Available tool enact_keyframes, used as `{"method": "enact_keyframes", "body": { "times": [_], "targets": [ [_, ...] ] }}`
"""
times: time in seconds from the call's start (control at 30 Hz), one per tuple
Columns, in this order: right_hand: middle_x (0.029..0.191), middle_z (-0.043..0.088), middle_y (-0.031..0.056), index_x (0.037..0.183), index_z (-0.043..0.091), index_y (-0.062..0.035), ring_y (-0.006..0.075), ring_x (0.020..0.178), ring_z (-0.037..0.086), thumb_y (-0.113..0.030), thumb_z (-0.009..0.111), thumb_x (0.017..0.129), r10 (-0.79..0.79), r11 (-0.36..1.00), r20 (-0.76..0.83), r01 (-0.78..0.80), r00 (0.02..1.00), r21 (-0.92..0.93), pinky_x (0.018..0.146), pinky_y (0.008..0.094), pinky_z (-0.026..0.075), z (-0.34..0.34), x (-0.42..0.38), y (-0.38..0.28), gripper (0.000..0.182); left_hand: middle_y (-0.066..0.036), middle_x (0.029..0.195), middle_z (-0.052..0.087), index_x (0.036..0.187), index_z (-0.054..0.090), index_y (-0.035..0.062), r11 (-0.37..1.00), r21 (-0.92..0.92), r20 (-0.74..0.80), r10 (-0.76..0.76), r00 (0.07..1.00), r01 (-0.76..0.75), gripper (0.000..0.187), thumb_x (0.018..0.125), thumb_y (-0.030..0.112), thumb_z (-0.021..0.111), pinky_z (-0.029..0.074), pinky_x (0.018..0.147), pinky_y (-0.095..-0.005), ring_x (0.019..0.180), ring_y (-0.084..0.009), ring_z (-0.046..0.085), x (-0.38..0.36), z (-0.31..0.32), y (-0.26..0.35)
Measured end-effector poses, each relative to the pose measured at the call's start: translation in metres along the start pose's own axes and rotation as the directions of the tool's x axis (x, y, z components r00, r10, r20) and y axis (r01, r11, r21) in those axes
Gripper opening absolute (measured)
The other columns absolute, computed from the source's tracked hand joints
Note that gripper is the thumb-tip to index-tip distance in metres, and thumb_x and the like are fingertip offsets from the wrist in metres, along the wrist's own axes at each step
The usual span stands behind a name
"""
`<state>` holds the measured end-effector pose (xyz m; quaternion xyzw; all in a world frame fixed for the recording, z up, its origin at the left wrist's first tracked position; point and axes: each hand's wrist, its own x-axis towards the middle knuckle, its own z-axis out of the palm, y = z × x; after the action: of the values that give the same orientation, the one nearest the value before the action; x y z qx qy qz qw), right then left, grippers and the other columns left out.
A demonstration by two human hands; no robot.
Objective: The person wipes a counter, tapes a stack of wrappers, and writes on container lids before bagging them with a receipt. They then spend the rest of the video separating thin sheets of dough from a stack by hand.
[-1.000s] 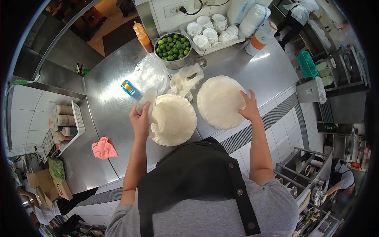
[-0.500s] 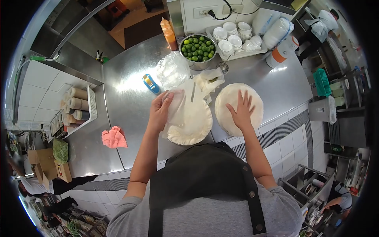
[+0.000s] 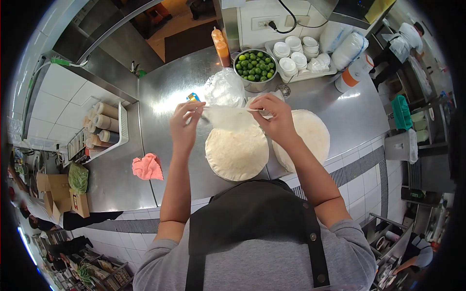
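Between my two hands a thin translucent sheet (image 3: 224,117) is stretched above the far part of a round, pale dough disc (image 3: 237,154). My left hand (image 3: 187,119) pinches the sheet's left corner. Its right corner is pinched by my right hand (image 3: 273,114). A second round stack of pale dough (image 3: 307,138) lies to the right, partly under my right forearm. Beyond the sheet sits a clear plastic bag (image 3: 224,88). A blue and yellow object (image 3: 193,97) shows just past my left fingertips, partly hidden.
A bowl of limes (image 3: 255,68), orange bottles (image 3: 221,47) and a tray of white cups (image 3: 310,75) stand at the back. A pink cloth (image 3: 147,167) and a basket of bottles (image 3: 121,131) are on the left. A co-worker (image 3: 405,43) is at the far right.
My right hand has left the right dough stack and now grips the sheet. The sheet has been lifted off most of the left disc and is stretched between both hands.
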<state>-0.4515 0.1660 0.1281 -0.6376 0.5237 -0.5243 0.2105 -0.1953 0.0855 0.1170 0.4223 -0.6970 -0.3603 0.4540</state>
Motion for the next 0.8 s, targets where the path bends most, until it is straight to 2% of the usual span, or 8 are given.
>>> {"method": "enact_keyframes", "body": {
  "times": [0.07,0.1,0.13,0.17,0.23,0.37,0.43,0.8],
  "targets": [
    [0.094,0.067,0.0082,0.093,0.071,-0.0059,0.0250,0.084,0.067,-0.001,0.075,0.078,-0.056,0.995,-0.035,0.052,0.998,-0.089,0.077,0.0322,0.052,0.010,-0.009,0.002,0.016,-0.004,0.108,0.064,0.121,0.065,0.0073,0.939,-0.270,-0.068,-0.238,0.969,0.212,0.029,0.097,0.024,0.067,0.050,0.088,-0.0317,0.096,-0.0142,0.061,-0.023,0.021,-0.023],
    [0.096,0.067,0.0085,0.096,0.071,-0.0065,0.0265,0.086,0.066,-0.001,0.073,0.078,-0.084,0.982,-0.022,0.079,0.996,-0.173,0.078,0.0339,0.053,0.015,-0.015,0.006,0.019,-0.004,0.108,0.064,0.132,0.059,0.0092,0.766,-0.528,-0.064,-0.466,0.882,0.366,0.041,0.097,0.030,0.067,0.048,0.096,-0.0336,0.100,-0.0141,0.059,-0.036,0.034,-0.030],
    [0.098,0.067,0.0089,0.099,0.071,-0.0072,0.0279,0.088,0.065,0.000,0.072,0.078,-0.112,0.961,-0.007,0.106,0.994,-0.255,0.078,0.0356,0.053,0.020,-0.022,0.009,0.022,-0.006,0.112,0.064,0.136,0.053,0.0099,0.448,-0.710,0.203,-0.609,0.767,0.543,0.052,0.096,0.041,0.064,0.047,0.100,-0.0378,0.105,-0.0182,0.059,-0.046,0.042,-0.036],
    [0.098,0.067,0.0089,0.099,0.071,-0.0072,0.0279,0.088,0.065,0.000,0.072,0.078,-0.110,0.961,0.000,0.107,0.994,-0.254,0.078,0.0356,0.053,0.025,-0.030,0.011,0.022,-0.008,0.117,0.064,0.141,0.048,0.0106,0.057,-0.752,0.487,-0.623,0.612,0.656,0.063,0.096,0.052,0.061,0.045,0.105,-0.0420,0.110,-0.0223,0.060,-0.058,0.051,-0.041],
    [0.105,0.066,0.0093,0.106,0.071,-0.0054,0.0275,0.090,0.064,0.006,0.071,0.074,-0.173,0.924,0.126,0.205,0.977,-0.321,0.076,0.0364,0.054,0.034,-0.052,0.014,0.033,-0.014,0.127,0.061,0.139,0.048,0.0047,-0.285,-0.604,0.792,-0.319,0.520,0.744,0.077,0.092,0.065,0.056,0.044,0.106,-0.0465,0.120,-0.0303,0.057,-0.066,0.067,-0.001],
    [0.107,0.065,0.0099,0.109,0.069,-0.0029,0.0304,0.098,0.062,-0.008,0.072,0.082,-0.044,0.976,0.240,0.092,0.970,-0.195,0.086,0.0403,0.051,0.056,-0.097,0.018,0.028,-0.016,0.133,0.058,0.138,0.047,-0.0014,-0.025,-0.748,0.583,-0.503,0.638,0.663,0.053,0.105,0.040,0.046,0.044,0.108,-0.0432,0.124,-0.0286,0.056,-0.081,0.092,-0.052],
    [0.108,0.065,0.0116,0.109,0.068,-0.0007,0.0305,0.099,0.063,-0.012,0.073,0.083,-0.030,0.984,0.223,0.068,0.974,-0.164,0.087,0.0399,0.051,0.049,-0.101,0.018,0.028,-0.015,0.132,0.059,0.137,0.048,-0.0003,-0.069,-0.754,0.591,-0.507,0.628,0.654,0.041,0.108,0.028,0.042,0.046,0.107,-0.0419,0.124,-0.0267,0.057,-0.072,0.085,-0.042],
    [0.101,0.065,0.0088,0.113,0.071,-0.0072,0.0196,0.090,0.064,-0.005,0.079,0.079,0.207,0.978,-0.015,-0.206,0.978,0.037,0.077,0.0306,0.053,0.024,-0.062,0.003,0.035,-0.012,0.123,0.064,0.128,0.055,-0.0016,0.279,-0.720,0.496,-0.433,0.752,0.636,0.041,0.090,0.001,0.069,0.055,0.094,-0.0360,0.112,-0.0215,0.064,-0.063,0.085,-0.007]
  ]
}}
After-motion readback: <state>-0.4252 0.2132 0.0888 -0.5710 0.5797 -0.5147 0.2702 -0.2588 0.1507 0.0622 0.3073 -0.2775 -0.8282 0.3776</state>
